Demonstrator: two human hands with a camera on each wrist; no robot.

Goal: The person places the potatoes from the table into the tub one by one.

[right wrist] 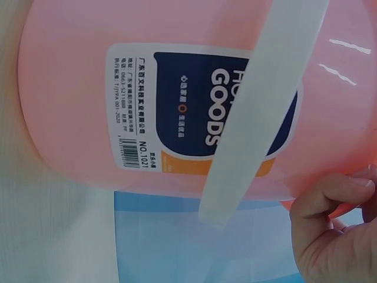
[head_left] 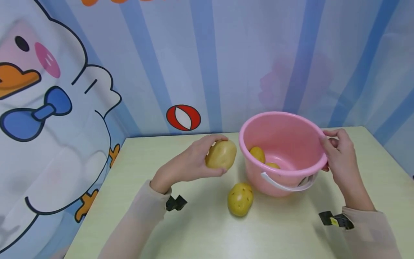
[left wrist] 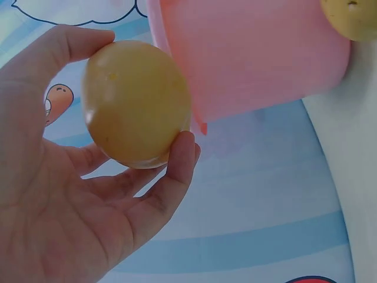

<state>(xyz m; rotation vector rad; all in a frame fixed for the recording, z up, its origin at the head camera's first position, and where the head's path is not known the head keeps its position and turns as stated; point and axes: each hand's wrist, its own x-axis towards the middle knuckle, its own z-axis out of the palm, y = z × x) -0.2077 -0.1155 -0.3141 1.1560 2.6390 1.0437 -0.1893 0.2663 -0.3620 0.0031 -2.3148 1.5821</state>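
My left hand [head_left: 191, 160] holds a yellow potato [head_left: 221, 154] just left of a pink bucket [head_left: 258, 178], above the table. In the left wrist view, the thumb and fingers curl round the potato [left wrist: 138, 103]. My right hand [head_left: 343, 162] grips the bucket's rim on the right side. Inside the bucket two more potatoes show, one [head_left: 257, 154] against the left wall and another [head_left: 273, 165] mostly hidden by the front rim. Another potato [head_left: 240, 199], with dark eyes, lies on the table in front of the bucket.
A white handle [head_left: 284, 186] hangs down the bucket's front, crossing a dark blue and white label [right wrist: 182, 112] in the right wrist view. The pale table [head_left: 194, 230] ends at a blue striped backdrop [head_left: 245, 64] with a cartoon duck on the left.
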